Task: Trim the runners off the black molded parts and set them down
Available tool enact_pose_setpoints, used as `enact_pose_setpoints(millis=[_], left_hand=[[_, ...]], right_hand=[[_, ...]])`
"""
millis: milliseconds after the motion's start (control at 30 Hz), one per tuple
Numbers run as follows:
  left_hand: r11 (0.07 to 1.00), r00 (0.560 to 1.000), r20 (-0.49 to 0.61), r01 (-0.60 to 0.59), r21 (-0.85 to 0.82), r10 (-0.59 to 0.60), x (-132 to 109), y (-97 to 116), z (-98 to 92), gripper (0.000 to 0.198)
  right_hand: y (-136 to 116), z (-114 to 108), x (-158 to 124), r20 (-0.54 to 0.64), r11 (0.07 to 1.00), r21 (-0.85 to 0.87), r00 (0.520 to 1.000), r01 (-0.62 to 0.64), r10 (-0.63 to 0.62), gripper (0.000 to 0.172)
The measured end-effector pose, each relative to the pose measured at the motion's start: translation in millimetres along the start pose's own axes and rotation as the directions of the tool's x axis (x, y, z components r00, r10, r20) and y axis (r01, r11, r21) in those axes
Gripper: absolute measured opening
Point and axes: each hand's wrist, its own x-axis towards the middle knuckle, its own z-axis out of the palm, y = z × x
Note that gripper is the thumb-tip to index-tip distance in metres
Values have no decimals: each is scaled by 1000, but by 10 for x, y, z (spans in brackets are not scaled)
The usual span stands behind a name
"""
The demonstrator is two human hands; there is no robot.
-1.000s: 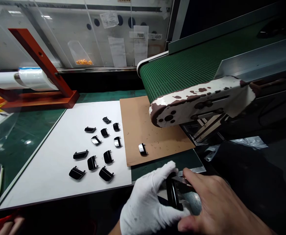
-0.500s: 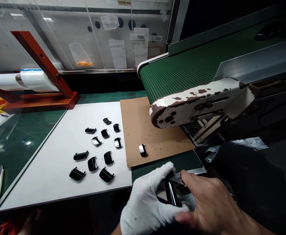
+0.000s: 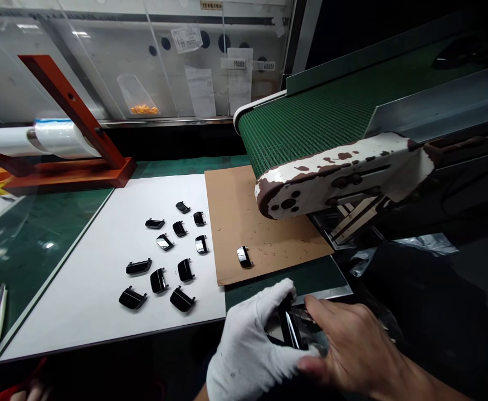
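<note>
My gloved left hand (image 3: pixel 250 340) pinches a glossy black plastic part (image 3: pixel 289 326), which stands on edge just past the table's front edge. My bare right hand (image 3: pixel 352 348) comes in from the right and holds a small flat metal blade (image 3: pixel 305 314) against that part. Several similar black parts (image 3: pixel 164 241) lie spread on a white board (image 3: pixel 81 295), well beyond my hands. One more black part (image 3: pixel 244 257) sits alone on a brown cardboard sheet (image 3: pixel 231 217), scattered with tiny curled shavings.
A green mesh conveyor belt (image 3: pixel 311 125) with a chipped white-and-brown end frame (image 3: pixel 336 178) overhangs the cardboard on the right. A film roll on a red stand (image 3: pixel 60 138) stands at back left, before a transparent panel. A green mat (image 3: pixel 30 239) lies left of the board.
The black part has turned slightly in my left hand, and my right hand has shifted a little left and closer to it. The view has tilted slightly; the parts on the board stay put.
</note>
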Motion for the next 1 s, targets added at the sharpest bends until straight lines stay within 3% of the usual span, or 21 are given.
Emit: enact_pose_setpoints(millis=[267, 400, 567, 1000], left_hand=[[996, 996, 39, 79, -40, -77, 22, 79, -29, 75], [999, 999, 40, 21, -37, -19, 35, 124, -64, 79], [1000, 998, 53, 23, -15, -22, 39, 170, -77, 74], [999, 1000, 7, -10, 34, 9, 59, 223, -58, 68]], right_hand=[[-39, -24, 27, -71, 999, -26, 997, 26, -27, 77], [-57, -59, 50, -121, 998, -58, 993, 1, -8, 83], [-80, -81, 63, -79, 999, -29, 996, -42, 40, 86], [-86, -68, 60, -162, 993, -119, 986, 5, -25, 85]])
